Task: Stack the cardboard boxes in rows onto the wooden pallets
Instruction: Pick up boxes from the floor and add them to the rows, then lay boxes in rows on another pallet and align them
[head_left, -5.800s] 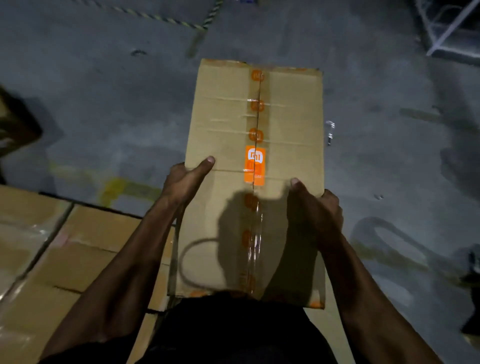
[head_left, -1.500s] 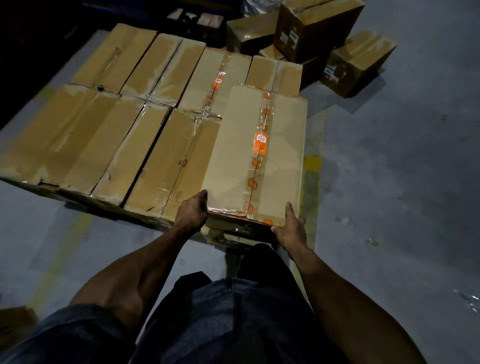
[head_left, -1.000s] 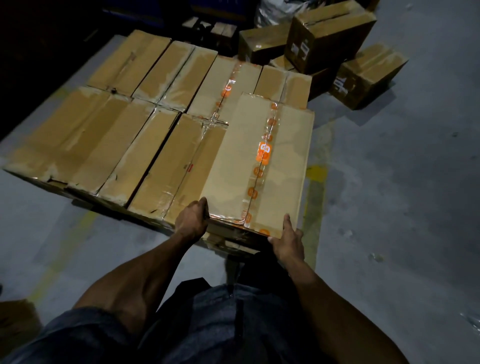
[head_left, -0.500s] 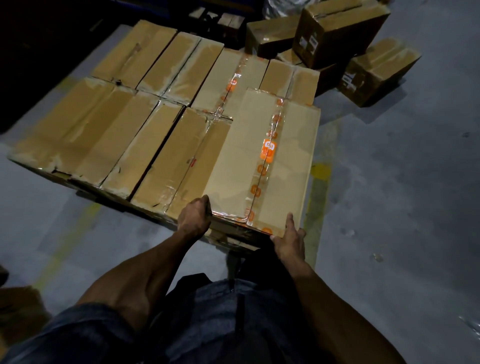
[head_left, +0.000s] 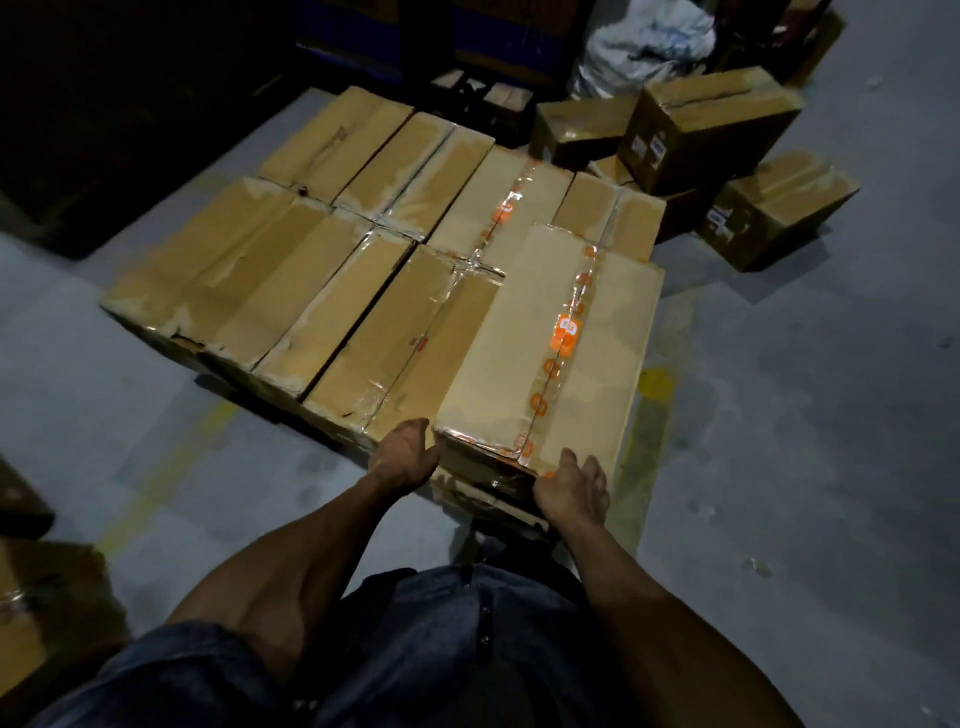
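Gripping the taped box (head_left: 524, 358) still, left hand (head_left: 402, 460) and right hand (head_left: 571, 486) have lowered its near end.

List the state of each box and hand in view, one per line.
Box with orange tape: sealed, flat at the right end of the near row, held at its near end.
Left hand: grips the box's near left corner.
Right hand: holds the near right edge.
Packed rows: taped shut, side by side.
Loose boxes: closed, piled behind.
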